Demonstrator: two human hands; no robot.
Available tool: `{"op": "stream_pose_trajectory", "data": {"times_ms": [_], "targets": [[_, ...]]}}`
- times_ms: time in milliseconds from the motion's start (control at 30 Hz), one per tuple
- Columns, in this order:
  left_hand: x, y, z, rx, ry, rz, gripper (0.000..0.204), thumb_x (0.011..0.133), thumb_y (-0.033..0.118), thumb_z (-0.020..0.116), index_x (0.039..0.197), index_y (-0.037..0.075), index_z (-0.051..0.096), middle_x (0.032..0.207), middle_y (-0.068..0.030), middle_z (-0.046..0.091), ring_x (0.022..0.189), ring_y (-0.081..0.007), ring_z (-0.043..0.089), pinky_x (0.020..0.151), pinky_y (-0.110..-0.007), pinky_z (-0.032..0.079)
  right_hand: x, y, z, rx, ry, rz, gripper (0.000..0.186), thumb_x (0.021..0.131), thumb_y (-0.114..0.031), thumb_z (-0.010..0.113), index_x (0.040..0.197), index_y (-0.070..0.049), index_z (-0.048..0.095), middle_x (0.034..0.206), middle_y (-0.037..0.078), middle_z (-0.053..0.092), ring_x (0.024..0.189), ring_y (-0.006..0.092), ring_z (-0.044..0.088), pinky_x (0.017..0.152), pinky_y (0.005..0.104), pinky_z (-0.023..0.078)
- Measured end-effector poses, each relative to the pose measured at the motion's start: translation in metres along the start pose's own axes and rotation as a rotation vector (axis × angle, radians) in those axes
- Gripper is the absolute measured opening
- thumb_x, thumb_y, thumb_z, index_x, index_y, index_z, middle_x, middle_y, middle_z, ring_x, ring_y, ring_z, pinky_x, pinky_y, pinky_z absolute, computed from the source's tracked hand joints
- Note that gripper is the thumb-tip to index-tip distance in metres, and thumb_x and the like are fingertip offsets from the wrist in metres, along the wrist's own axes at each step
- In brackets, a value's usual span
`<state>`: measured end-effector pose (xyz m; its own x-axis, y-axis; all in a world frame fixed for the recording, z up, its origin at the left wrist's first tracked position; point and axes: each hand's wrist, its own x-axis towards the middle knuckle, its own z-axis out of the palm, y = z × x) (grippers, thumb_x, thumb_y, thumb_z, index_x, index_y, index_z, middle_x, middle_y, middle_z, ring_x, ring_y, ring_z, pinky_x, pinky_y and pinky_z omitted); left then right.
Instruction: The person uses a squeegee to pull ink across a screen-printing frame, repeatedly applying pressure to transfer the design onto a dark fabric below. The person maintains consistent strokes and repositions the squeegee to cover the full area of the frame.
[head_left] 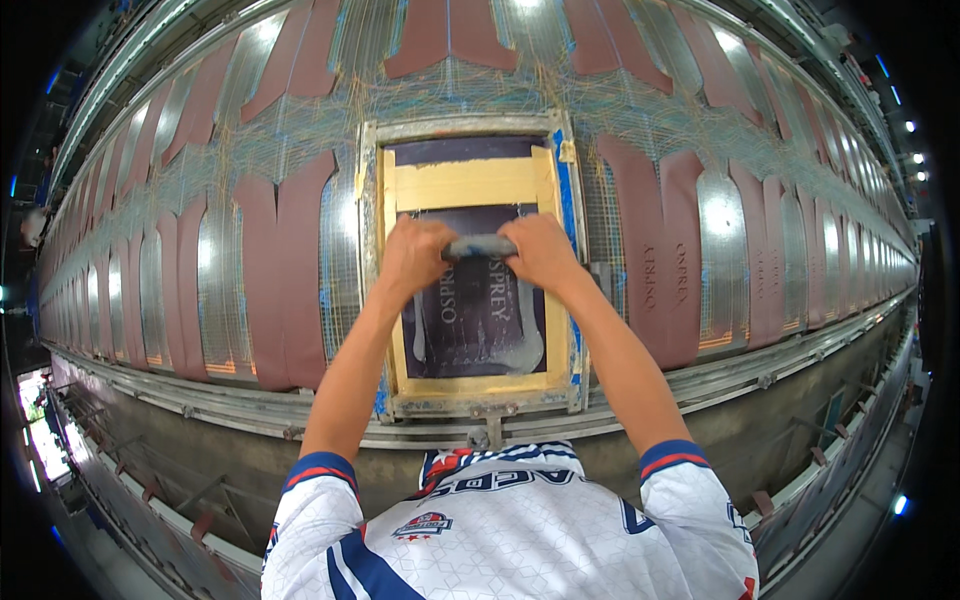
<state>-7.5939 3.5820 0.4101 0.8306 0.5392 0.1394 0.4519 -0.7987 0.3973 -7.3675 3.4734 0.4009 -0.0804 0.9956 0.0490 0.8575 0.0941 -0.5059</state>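
My left hand (pixel 413 258) and my right hand (pixel 543 250) are both closed around the ends of a grey squeegee (pixel 480 246). It lies crosswise over a screen-printing frame (pixel 368 190), above the middle of the dark mesh (pixel 455 350). Yellow tape (pixel 460 186) borders the mesh, with blue tape along the frame's right side. Pale lettering shows on the mesh between and below my hands, and whitish ink smears run down both sides. The squeegee's lower edge is hidden, so I cannot tell how it meets the mesh.
A long table carries rows of maroon fabric pieces; the piece to the left (pixel 285 280) looks plain, while one to the right (pixel 655 250) bears dark lettering. Colored lines crisscross the tabletop. A metal rail (pixel 240 402) follows the near edge, between my body and the table.
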Motion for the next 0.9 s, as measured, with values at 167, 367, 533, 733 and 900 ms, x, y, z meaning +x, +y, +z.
{"op": "stream_pose_trajectory", "data": {"times_ms": [167,367,533,733,900], "targets": [[-0.131,0.081,0.006,-0.014,-0.038,-0.016,0.047,0.055,0.008,0.084,0.1,0.014,0.073,0.091,-0.0022,0.071,0.08,-0.0245,0.066,0.078,-0.039,0.045,-0.125,-0.06,0.026,0.023,-0.034,-0.094,0.037,0.073,-0.028,0.083,0.1,-0.007,0.069,0.096,0.009,0.068,0.1,0.03,0.064,0.093,0.0438,0.045],[-0.139,0.097,-0.01,-0.012,-0.118,-0.033,0.043,0.06,0.012,0.086,0.102,0.015,0.075,0.091,-0.0018,0.071,0.089,-0.0225,0.066,0.083,-0.039,0.044,-0.109,-0.036,-0.027,0.204,0.149,0.14,0.049,0.085,-0.047,0.076,0.111,-0.006,0.071,0.108,0.015,0.07,0.107,0.0362,0.062,0.097,0.0469,0.046],[-0.108,0.072,-0.013,-0.057,-0.167,-0.01,0.031,0.067,0.017,0.088,0.096,0.015,0.077,0.091,-0.0018,0.072,0.09,-0.0234,0.067,0.085,-0.039,0.046,-0.116,0.052,0.014,0.059,0.619,0.739,0.035,0.097,-0.039,0.066,0.105,-0.004,0.068,0.095,0.022,0.071,0.09,0.0437,0.066,0.084,0.0517,0.05],[-0.007,0.007,-0.029,-0.039,-0.027,0.034,0.023,0.072,0.021,0.086,0.09,0.011,0.076,0.088,-0.0063,0.072,0.09,-0.0284,0.067,0.081,-0.044,0.049,-0.115,0.039,0.014,0.24,0.626,0.807,0.029,0.098,-0.034,0.064,0.098,-0.005,0.067,0.083,0.021,0.07,0.078,0.0433,0.067,0.072,0.0498,0.051],[0.026,-0.004,-0.03,-0.02,0.043,0.032,0.02,0.073,0.017,0.084,0.089,0.01,0.076,0.087,-0.0065,0.071,0.089,-0.03,0.067,0.077,-0.046,0.049,-0.117,0.036,0.01,0.22,0.78,0.668,0.03,0.097,-0.032,0.067,0.093,-0.002,0.065,0.08,0.019,0.066,0.071,0.0362,0.065,0.066,0.0443,0.048]]}}
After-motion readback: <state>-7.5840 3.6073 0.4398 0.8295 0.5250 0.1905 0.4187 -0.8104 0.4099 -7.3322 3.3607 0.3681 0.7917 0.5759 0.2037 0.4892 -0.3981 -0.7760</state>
